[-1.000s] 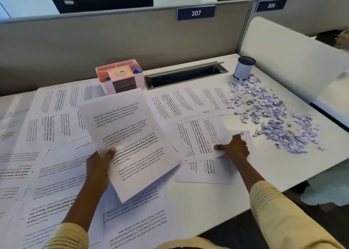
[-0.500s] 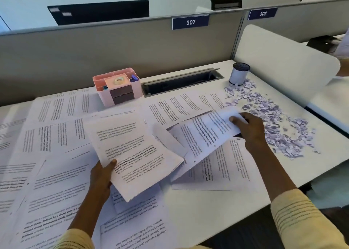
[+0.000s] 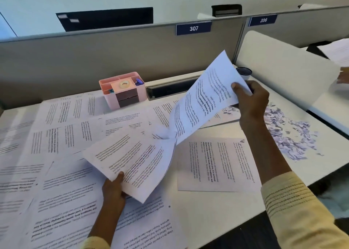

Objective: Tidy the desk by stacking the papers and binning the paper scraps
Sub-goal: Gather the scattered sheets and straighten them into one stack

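Above counter [image 3: 217, 211] | right hand [image 3: 251, 99] pinches lifted sheet [image 3: 204, 105] | left hand [image 3: 113, 188] grips stack [image 3: 132, 160] | step: gathering papers | next: lay sheet squarely onto stack

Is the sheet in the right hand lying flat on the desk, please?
No, the right hand holds the sheet tilted up above the desk.

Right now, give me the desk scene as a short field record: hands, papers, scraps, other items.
left hand: grips a stack of printed sheets by its near edge, held above the desk
right hand: pinches one lifted sheet, tilted, its lower end meeting the stack
loose papers: many still spread flat over the desk
paper scraps: heap on the desk's right side, not binned
small cylindrical bin: behind the lifted sheet, partly hidden
pink organiser: at the back, against the partition, tape roll on top
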Tool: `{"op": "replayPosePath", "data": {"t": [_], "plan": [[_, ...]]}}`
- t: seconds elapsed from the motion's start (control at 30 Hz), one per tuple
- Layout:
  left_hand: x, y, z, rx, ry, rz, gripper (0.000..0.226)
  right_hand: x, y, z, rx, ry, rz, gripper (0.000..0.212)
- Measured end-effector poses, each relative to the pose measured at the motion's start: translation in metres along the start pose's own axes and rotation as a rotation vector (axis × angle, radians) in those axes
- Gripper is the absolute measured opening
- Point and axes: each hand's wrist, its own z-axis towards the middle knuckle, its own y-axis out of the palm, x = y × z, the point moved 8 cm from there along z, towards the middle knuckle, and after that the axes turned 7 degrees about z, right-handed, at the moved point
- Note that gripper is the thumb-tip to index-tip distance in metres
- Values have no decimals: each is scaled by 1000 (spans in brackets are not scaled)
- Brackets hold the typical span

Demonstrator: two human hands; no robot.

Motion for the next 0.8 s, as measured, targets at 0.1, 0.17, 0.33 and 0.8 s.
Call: {"op": "replayPosePath", "data": {"t": [0.1,0.17,0.33,0.8], "plan": [[-3,1,-6,28,-1,-39,46,0,7,-6,68,-15,7,16],[-3,2,-11,48,3,-67,47,2,9,-14,124,-14,27,16],[-1,0,-21,123,17,-104,47,18,12,-36,223,69,135,10],[14,31,-20,11,7,-46,60,167,72,-224,-380,828,-97,22]]}}
